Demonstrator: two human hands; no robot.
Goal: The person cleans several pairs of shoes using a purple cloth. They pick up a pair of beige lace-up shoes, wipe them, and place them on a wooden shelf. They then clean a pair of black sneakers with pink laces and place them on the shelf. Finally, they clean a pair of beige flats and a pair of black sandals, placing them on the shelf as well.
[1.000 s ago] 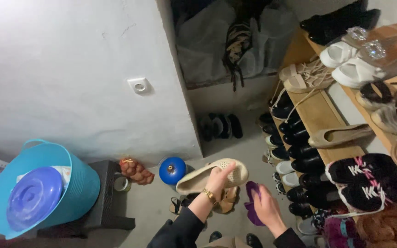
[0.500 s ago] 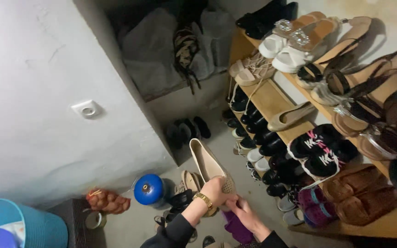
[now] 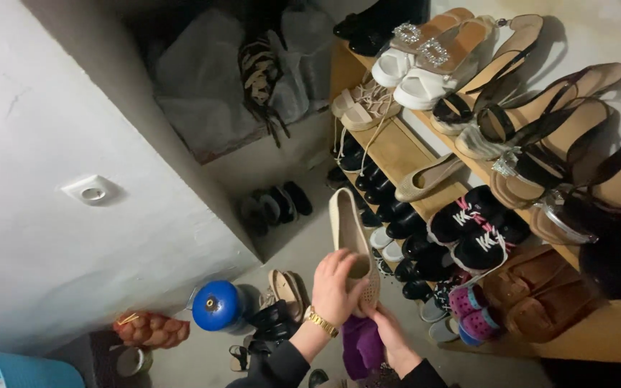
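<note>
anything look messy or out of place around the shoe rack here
Yes. Loose sandals and dark shoes lie jumbled on the floor beside the round blue canister, not on the wooden rack. A single beige flat shoe lies alone on a shelf; the left hand holds a matching perforated beige flat.

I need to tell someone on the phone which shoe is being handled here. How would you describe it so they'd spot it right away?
Start at the wooden shoe rack on the right, then look to the floor space in front of its lower shelves. There the left hand and right hand hold a beige flat shoe upright over a purple cloth. It is the only shoe lifted off floor and shelves, with perforated holes at its lower end.
</note>
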